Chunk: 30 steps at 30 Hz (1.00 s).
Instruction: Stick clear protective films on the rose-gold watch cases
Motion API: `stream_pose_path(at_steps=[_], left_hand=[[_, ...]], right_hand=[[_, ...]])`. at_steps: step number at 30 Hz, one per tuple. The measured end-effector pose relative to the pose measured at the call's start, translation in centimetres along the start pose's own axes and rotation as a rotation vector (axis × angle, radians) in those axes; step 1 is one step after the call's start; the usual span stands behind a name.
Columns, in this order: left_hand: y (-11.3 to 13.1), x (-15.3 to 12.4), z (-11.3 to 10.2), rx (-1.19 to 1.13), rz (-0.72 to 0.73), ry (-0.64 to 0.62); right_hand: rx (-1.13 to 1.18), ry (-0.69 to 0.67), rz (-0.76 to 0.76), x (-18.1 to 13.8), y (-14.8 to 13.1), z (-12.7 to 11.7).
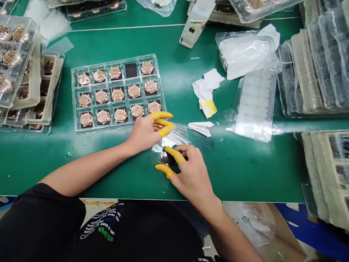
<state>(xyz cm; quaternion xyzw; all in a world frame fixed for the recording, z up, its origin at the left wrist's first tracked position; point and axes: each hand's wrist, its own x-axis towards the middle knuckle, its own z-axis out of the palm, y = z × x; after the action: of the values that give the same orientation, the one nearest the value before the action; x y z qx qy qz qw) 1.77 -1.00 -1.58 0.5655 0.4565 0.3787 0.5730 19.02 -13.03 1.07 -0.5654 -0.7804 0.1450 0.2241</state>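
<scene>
My right hand (pixel 191 171), with yellow finger cots on thumb and index finger, curves around a dark, shiny watch head (pixel 166 159) low on the table. Its thumb and index finger are at the watch's edges. My left hand (pixel 149 131), also in yellow finger cots, is closed just above, its fingers bent beside clear plastic film (pixel 178 135). Whatever its fingertips pinch is hidden. Behind that hand lies a clear compartment tray (pixel 117 126) of rose-gold watch heads, case backs up. One back-row compartment shows only a black pad (pixel 131 70).
Stacked watch trays (pixel 32 80) stand at left, more trays (pixel 313 72) at right. Crumpled white wipes (pixel 205 89), a folded wipe (pixel 201 128), a bag of white pieces (pixel 242 54) and a clear sleeve (pixel 256 105) lie right of centre. A white plastic holder (pixel 195 27) is behind.
</scene>
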Motion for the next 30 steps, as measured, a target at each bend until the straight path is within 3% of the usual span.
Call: stream_pose_path(at_steps=[3,5,8,11,16,23,30], left_hand=[[0.1,0.0,0.0,0.010,-0.005,0.000],[0.1,0.0,-0.1,0.031,-0.005,-0.004],[0.1,0.1,-0.2,0.062,0.019,-0.004],[0.1,0.2,-0.3,0.091,0.040,0.001],[0.2,0.3,-0.4,0.131,0.048,0.013],[0.2,0.3,-0.4,0.142,0.061,0.005],[0.2,0.3,-0.3,0.132,0.061,-0.002]], right_hand=[[0.062,-0.035,0.072,0.7,0.1,0.0],[0.062,0.061,0.097,0.9,0.5,-0.4],[-0.043,0.204,-0.030,0.0,1.3,-1.1],[-0.005,0.117,-0.144,-1.7,1.9,-1.9],[0.087,0.277,0.171,-2.7,2.4,-2.5],[-0.092,0.004,0.429,0.9,0.6,-1.5],[0.148,-0.073,0.533,1.6,1.2,-1.8]])
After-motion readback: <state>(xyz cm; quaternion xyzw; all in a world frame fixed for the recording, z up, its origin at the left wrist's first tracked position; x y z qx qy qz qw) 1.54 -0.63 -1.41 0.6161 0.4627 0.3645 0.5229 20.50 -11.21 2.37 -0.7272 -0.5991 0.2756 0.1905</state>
